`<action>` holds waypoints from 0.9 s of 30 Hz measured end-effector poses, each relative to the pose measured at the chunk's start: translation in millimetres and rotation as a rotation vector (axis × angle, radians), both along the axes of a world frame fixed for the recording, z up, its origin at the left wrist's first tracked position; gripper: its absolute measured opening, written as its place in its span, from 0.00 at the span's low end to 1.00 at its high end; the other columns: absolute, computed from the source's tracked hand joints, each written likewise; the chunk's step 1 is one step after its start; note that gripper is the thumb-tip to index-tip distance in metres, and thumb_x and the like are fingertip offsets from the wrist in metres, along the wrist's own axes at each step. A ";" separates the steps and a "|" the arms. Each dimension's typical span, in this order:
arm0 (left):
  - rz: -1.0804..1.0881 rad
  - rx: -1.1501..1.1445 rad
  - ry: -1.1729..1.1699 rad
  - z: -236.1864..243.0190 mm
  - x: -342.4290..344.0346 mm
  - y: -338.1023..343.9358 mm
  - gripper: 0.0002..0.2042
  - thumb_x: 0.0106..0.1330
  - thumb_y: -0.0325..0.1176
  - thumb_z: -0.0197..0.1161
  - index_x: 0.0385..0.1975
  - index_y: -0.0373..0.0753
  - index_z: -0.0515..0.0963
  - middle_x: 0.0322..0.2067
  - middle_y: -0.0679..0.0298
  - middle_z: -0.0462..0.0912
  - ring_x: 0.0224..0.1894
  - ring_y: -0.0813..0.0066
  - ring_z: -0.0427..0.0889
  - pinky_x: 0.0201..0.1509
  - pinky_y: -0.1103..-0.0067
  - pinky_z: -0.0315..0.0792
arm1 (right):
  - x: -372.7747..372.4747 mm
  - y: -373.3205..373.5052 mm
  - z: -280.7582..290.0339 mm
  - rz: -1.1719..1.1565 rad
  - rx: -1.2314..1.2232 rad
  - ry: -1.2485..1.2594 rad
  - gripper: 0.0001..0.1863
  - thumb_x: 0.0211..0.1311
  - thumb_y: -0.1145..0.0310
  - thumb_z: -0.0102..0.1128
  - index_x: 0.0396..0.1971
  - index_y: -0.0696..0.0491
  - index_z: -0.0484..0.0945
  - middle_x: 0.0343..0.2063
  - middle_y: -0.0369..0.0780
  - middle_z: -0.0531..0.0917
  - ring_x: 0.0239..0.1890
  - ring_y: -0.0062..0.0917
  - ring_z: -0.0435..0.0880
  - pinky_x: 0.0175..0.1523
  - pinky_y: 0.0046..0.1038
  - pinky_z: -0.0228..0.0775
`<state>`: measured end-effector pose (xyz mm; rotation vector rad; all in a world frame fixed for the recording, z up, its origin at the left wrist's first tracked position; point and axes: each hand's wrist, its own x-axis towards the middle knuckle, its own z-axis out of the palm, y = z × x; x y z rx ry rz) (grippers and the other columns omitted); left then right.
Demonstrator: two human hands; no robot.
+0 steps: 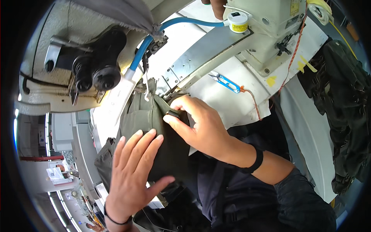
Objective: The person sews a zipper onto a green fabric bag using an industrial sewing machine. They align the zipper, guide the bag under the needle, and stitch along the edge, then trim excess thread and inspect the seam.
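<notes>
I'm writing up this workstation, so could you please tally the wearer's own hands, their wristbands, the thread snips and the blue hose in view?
Hands: 2, the left hand and right hand
Black wristbands: 2, the left wristband and right wristband
Blue-handled thread snips: 1
Blue hose: 1
Total: 6

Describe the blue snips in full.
The snips have blue handles, plastic by the look, and short metal blades. They lie on the white tabletop, blades toward the picture's upper left; whether these are open is too small to tell. A reddish cord fastened at the handle end trails down the tabletop. The right hand is apart from them.
</notes>
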<state>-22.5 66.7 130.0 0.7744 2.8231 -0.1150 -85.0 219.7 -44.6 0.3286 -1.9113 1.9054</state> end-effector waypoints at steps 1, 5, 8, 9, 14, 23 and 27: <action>0.034 0.081 0.004 -13.1 2.1 -15.0 0.41 0.54 0.35 0.79 0.71 0.40 0.72 0.70 0.55 0.73 0.76 0.49 0.66 0.81 0.56 0.55 | 4.4 5.2 8.1 0.073 0.018 -0.077 0.14 0.68 0.67 0.71 0.46 0.57 0.79 0.35 0.43 0.86 0.37 0.32 0.87 0.42 0.30 0.78; 0.110 -0.206 0.449 -34.3 8.1 -46.2 0.34 0.60 0.21 0.67 0.71 0.39 0.71 0.73 0.55 0.70 0.78 0.51 0.63 0.82 0.52 0.51 | 25.2 -3.4 8.5 0.289 -0.131 -0.242 0.15 0.75 0.66 0.64 0.54 0.58 0.78 0.37 0.46 0.88 0.37 0.30 0.88 0.44 0.29 0.79; 0.037 0.036 0.439 -50.0 -1.5 -24.9 0.38 0.60 0.36 0.76 0.73 0.40 0.69 0.72 0.53 0.71 0.78 0.51 0.64 0.82 0.50 0.46 | 27.9 -2.2 11.8 0.214 -0.051 -0.203 0.14 0.78 0.66 0.60 0.54 0.58 0.79 0.36 0.46 0.88 0.36 0.26 0.88 0.42 0.28 0.78; 0.018 0.099 0.455 -56.4 -4.8 -20.2 0.43 0.56 0.43 0.80 0.73 0.40 0.69 0.72 0.54 0.71 0.77 0.51 0.65 0.82 0.48 0.46 | 28.0 2.7 21.9 0.243 0.000 -0.284 0.13 0.79 0.67 0.57 0.54 0.59 0.80 0.32 0.45 0.86 0.32 0.20 0.85 0.40 0.27 0.76; 0.064 0.126 0.638 -102.5 -19.5 -21.7 0.38 0.56 0.34 0.73 0.71 0.42 0.71 0.71 0.61 0.75 0.74 0.63 0.70 0.80 0.58 0.51 | 20.2 4.1 24.6 0.318 -0.063 -0.219 0.12 0.79 0.65 0.54 0.44 0.57 0.81 0.22 0.48 0.81 0.22 0.37 0.81 0.31 0.35 0.72; 0.044 0.225 0.659 -112.6 -29.3 -30.8 0.41 0.49 0.28 0.73 0.71 0.43 0.72 0.69 0.63 0.75 0.71 0.62 0.71 0.77 0.61 0.56 | -22.4 2.5 58.5 0.416 -0.064 -0.483 0.35 0.80 0.44 0.50 0.19 0.58 0.77 0.12 0.36 0.76 0.12 0.18 0.74 0.18 0.23 0.68; 0.046 0.304 0.664 -116.0 -31.6 -26.1 0.44 0.46 0.29 0.76 0.71 0.43 0.72 0.69 0.64 0.75 0.66 0.59 0.72 0.72 0.63 0.60 | -28.6 -5.9 57.6 0.354 -0.069 -0.443 0.37 0.81 0.47 0.49 0.14 0.60 0.74 0.07 0.38 0.72 0.10 0.22 0.73 0.17 0.26 0.68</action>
